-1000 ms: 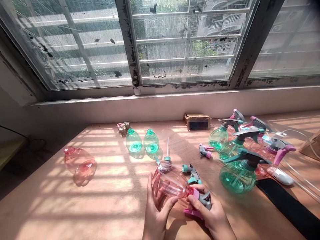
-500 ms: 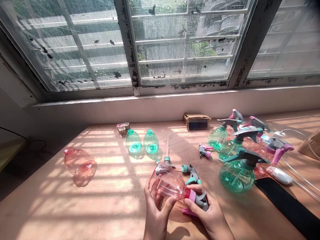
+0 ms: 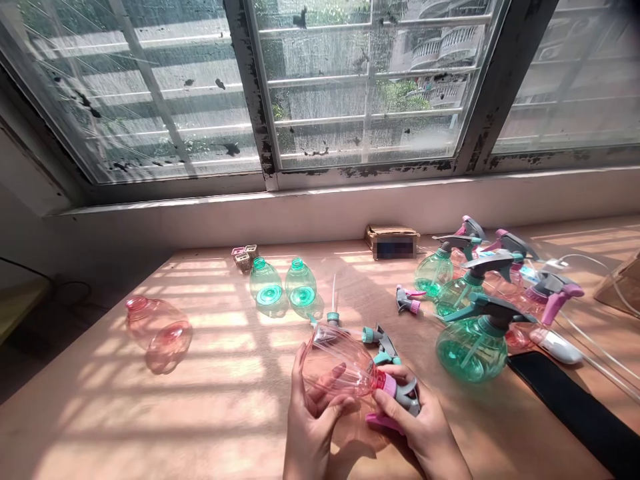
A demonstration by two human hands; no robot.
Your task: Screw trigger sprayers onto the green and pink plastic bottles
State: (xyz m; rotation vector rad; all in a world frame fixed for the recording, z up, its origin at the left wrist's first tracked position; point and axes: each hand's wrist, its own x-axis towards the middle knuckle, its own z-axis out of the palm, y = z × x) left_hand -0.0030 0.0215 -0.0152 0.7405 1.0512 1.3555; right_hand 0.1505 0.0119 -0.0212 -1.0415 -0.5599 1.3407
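A clear pink spray bottle [image 3: 343,357] lies tilted on its side above the table, its neck toward the right. My left hand [image 3: 315,413] is wrapped round its body, with fingers showing through the plastic. At the neck, my right hand [image 3: 417,417] grips the pink collar of a grey and pink spray head [image 3: 406,395], which sits on the bottle's mouth. The pink trigger points down toward me. Just beyond the bottle lie a grey and teal spray head [image 3: 384,347] and another teal-collared head [image 3: 332,320] with its tube pointing up.
Two green bottles without heads [image 3: 267,283] stand at the back, and a pink one [image 3: 157,327] is at the left. Several assembled spray bottles [image 3: 473,350] crowd the right, near a black phone-like slab [image 3: 570,407], a white mouse [image 3: 557,347] and cables. A small box [image 3: 393,243] sits by the wall.
My left hand's fingers have shifted round the bottle body, and the bottle has turned slightly. My right hand stays at the collar. The view has moved a little.
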